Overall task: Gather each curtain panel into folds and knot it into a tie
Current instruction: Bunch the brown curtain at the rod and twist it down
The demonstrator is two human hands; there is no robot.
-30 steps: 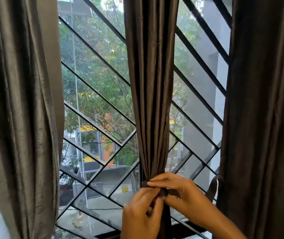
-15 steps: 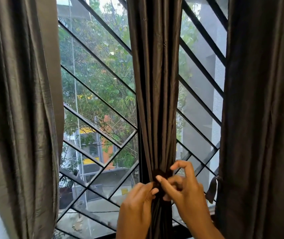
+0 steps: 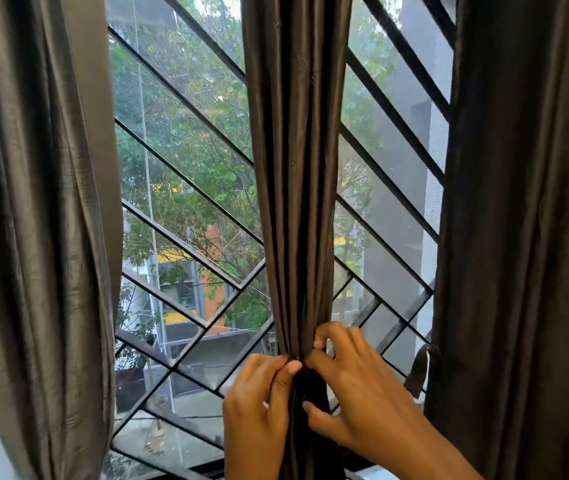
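Brown middle curtain panel point(image 3: 297, 168) hangs gathered before window grille point(image 3: 186, 178). Left hand point(image 3: 259, 407) and right hand point(image 3: 349, 393) pinch its narrowed waist from either side. Loose panels point(image 3: 34, 220) flank grille.

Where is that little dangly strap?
In the head view, the strap hangs low on the right, against the inner edge of the right curtain, just past the right hand gripping the middle curtain.

One head-worn view, close, facing the middle curtain panel point(image 3: 297, 168) (window grille point(image 3: 186, 178) behind)
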